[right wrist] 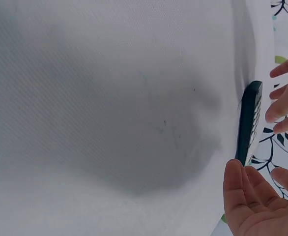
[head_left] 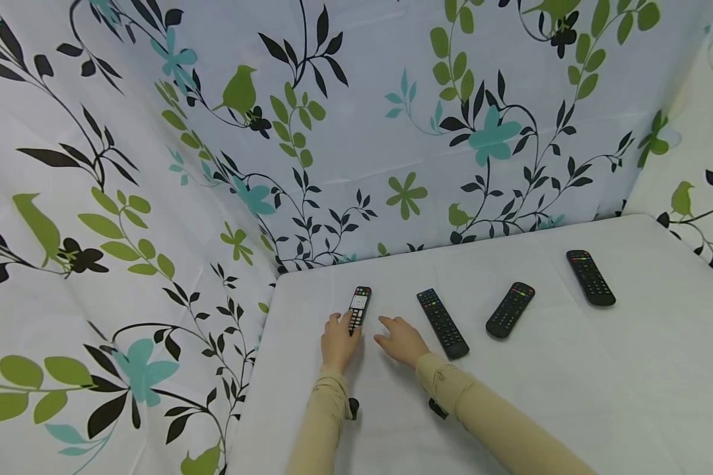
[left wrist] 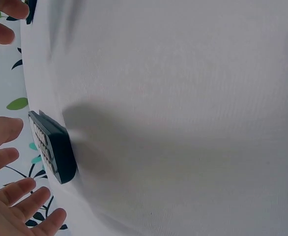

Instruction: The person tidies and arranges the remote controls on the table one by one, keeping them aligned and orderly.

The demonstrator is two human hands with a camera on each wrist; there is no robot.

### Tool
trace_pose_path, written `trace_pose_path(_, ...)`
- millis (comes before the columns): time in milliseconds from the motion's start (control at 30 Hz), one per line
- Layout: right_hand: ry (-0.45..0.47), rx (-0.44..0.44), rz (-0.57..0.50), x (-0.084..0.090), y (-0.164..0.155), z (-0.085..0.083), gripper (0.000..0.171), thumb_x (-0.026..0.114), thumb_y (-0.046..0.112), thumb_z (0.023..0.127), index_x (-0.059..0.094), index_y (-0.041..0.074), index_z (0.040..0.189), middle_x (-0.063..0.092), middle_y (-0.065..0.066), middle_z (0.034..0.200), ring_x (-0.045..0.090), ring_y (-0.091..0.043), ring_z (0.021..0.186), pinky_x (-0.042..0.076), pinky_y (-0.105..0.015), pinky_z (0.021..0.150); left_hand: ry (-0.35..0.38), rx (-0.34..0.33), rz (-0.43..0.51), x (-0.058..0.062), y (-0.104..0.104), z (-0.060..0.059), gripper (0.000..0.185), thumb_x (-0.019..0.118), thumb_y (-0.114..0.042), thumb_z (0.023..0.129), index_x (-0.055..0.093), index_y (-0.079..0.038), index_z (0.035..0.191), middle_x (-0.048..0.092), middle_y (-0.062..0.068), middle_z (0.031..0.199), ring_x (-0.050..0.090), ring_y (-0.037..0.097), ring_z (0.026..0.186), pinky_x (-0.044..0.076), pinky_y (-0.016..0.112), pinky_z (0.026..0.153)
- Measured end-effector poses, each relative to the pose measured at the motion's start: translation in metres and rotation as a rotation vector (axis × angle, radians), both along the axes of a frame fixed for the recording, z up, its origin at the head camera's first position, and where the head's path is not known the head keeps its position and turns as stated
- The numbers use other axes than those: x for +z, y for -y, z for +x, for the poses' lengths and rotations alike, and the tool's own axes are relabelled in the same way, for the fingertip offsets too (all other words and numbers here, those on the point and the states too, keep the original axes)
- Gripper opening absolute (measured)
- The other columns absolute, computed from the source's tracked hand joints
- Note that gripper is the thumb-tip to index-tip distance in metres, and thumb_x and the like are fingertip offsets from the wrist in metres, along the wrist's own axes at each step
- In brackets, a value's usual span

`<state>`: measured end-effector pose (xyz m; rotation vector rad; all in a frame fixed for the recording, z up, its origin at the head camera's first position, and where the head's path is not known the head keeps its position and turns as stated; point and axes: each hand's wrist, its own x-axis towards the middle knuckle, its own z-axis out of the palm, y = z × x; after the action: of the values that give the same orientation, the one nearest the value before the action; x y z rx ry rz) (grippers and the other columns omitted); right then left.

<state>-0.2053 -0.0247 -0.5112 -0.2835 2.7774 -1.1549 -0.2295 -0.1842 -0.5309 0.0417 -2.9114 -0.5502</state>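
Four black remotes lie in a row on the white table (head_left: 570,396). The leftmost remote (head_left: 359,308) has a small light screen and coloured top buttons. My left hand (head_left: 339,338) lies at its near end, fingers spread and straight, gripping nothing. My right hand (head_left: 399,340) hovers open just to the right of it, between that remote and the second remote (head_left: 442,323). In the left wrist view the remote (left wrist: 53,147) sits beyond the spread fingers (left wrist: 16,196). The right wrist view shows the remote (right wrist: 249,123) edge-on past my right hand's open palm (right wrist: 252,206).
Two more remotes lie farther right, the third (head_left: 509,310) and the fourth (head_left: 591,277). A floral cloth backdrop (head_left: 356,132) walls the table at the back and both sides. The table's left edge (head_left: 255,369) runs close to my left arm.
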Motion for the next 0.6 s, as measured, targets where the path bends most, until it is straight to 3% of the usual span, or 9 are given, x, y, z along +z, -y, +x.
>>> trace_pose_path(200,0.025,0.007,0.009,-0.004,0.007,-0.005,0.047,0.057,0.029,0.091,0.052,0.004,0.131,0.059,-0.020,0.124,0.056,-0.035,0.115,0.044,-0.047,0.097,0.039,0.027,0.045,-0.004,0.007,-0.003,0.040,0.058,-0.023,0.089,0.057,-0.008,0.126,0.054,0.023,0.121,0.055,0.037,0.106,0.049,0.052,0.079)
trace_pose_path(367,0.059,0.036,-0.050,-0.010,0.011,-0.007,0.047,0.059,0.028,0.089,0.053,0.003,0.129,0.064,-0.020,0.114,0.059,-0.034,0.109,0.046,-0.046,0.094,0.054,0.053,0.185,-0.007,0.011,-0.009,0.035,0.050,-0.015,0.094,0.055,0.000,0.125,0.056,0.025,0.116,0.056,0.037,0.104,0.048,0.049,0.086)
trace_pose_path(467,0.067,0.028,-0.090,-0.016,0.013,-0.008,0.046,0.060,0.027,0.089,0.055,0.004,0.128,0.066,-0.018,0.110,0.062,-0.031,0.102,0.049,-0.044,0.089,0.037,0.083,0.240,-0.008,0.014,-0.014,0.032,0.046,-0.010,0.095,0.057,0.004,0.122,0.058,0.027,0.111,0.057,0.039,0.103,0.047,0.048,0.090)
trace_pose_path(600,0.083,-0.006,-0.158,-0.025,0.015,-0.009,0.044,0.060,0.025,0.088,0.056,0.005,0.127,0.067,-0.015,0.105,0.062,-0.026,0.094,0.050,-0.041,0.083,-0.016,0.095,0.250,-0.012,0.018,-0.018,0.028,0.048,-0.004,0.092,0.060,0.007,0.115,0.061,0.028,0.103,0.059,0.040,0.096,0.048,0.048,0.085)
